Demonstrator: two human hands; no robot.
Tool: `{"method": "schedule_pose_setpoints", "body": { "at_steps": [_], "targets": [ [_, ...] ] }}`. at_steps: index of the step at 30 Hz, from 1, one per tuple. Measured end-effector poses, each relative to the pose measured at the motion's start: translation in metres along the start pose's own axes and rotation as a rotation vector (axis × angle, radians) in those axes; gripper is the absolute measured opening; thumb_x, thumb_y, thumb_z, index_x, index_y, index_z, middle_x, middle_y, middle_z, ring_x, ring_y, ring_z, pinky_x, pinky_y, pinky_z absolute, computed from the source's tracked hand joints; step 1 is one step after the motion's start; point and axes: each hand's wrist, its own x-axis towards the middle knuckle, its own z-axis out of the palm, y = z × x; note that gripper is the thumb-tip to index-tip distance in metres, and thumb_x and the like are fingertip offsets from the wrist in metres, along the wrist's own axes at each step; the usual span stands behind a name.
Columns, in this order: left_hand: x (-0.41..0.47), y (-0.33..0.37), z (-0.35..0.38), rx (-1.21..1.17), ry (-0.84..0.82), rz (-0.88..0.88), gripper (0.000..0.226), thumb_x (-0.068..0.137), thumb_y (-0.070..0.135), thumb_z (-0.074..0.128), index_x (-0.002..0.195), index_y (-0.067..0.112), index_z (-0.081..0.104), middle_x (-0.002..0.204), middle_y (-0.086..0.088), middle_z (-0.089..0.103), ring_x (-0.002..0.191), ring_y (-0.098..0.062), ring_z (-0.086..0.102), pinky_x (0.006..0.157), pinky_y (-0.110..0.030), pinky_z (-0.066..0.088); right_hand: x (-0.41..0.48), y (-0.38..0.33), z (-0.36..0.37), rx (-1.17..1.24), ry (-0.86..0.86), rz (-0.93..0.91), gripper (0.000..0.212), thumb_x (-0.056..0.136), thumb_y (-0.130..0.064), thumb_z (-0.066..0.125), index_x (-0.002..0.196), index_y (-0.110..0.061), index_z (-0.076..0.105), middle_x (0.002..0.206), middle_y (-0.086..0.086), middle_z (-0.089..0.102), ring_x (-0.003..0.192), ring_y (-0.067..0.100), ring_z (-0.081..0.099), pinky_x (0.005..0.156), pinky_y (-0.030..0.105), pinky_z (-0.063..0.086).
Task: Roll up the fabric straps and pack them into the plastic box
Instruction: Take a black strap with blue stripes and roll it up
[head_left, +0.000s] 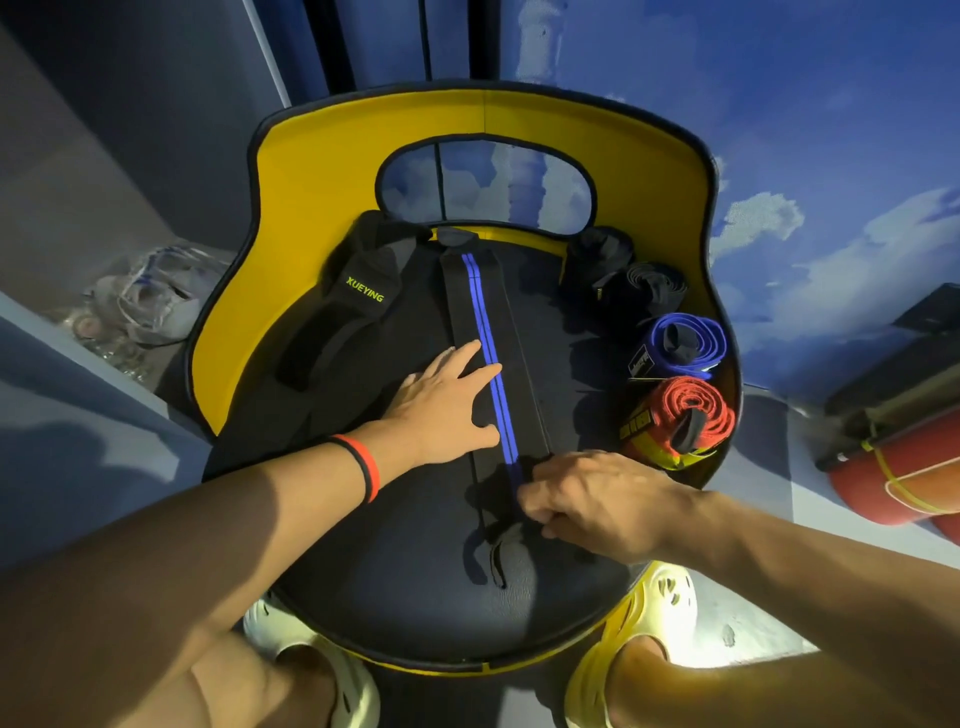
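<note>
Strap (488, 332): black with blue stripes, flat along the chair seat (395, 597)
Left grip (441, 410): fingers straight and spread, pressing the strap's middle
Right grip (587, 499): fingers curled, pinching the strap's near end
Blue roll (685, 345), red roll (685, 415): at the seat's right edge

Down the middle, from 12 toward 6 o'clock: black strap (500, 312) with twin blue stripes, unrolled, flat, near end rumpled. At 3 o'clock, side by side: blue strap (681, 347) and red strap (687, 411), each wound into a loose coil, labels showing. At 2 o'clock: black rolled straps (640, 291). At 10 o'clock: wide black strap (358, 304) marked XUEYING, unrolled, slanted.
</note>
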Motion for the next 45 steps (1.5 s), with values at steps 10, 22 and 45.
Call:
{"method": "schedule_pose_setpoints", "body": {
  "at_steps": [10, 22, 45],
  "targets": [
    [-0.030, 0.006, 0.006, -0.284, 0.077, 0.260, 0.019, 0.086, 0.034, 0.079, 0.076, 0.020, 0.072, 0.091, 0.009, 0.067, 0.105, -0.013, 0.057, 0.105, -0.031, 0.043, -0.004, -0.001, 0.006, -0.063, 0.173, -0.072, 0.015, 0.093, -0.035, 0.053, 0.092, -0.027, 0.066, 0.099, -0.007, 0.060, 0.092, 0.015, 0.054, 0.079, 0.032, 0.049],
    [-0.075, 0.013, 0.037, -0.275, 0.024, 0.227, 0.023, 0.081, 0.047, 0.081, 0.086, 0.033, 0.063, 0.103, 0.025, 0.062, 0.151, 0.000, 0.021, 0.128, -0.049, -0.001, 0.002, -0.004, -0.005, -0.053, 0.051, 0.020, 0.030, 0.099, -0.036, 0.043, 0.110, -0.024, 0.068, 0.106, -0.001, 0.068, 0.099, 0.022, 0.064, 0.083, 0.042, 0.054],
    [-0.063, 0.013, 0.047, -0.164, 0.057, 0.089, 0.016, 0.090, 0.037, 0.073, 0.077, 0.030, 0.066, 0.110, 0.022, 0.064, 0.143, 0.011, 0.028, 0.123, -0.057, -0.013, -0.006, -0.003, 0.017, -0.422, 0.232, -0.128, 0.033, 0.095, -0.029, 0.038, 0.101, -0.027, 0.071, 0.102, -0.001, 0.066, 0.101, 0.022, 0.062, 0.119, 0.047, 0.022]
  ]
}}
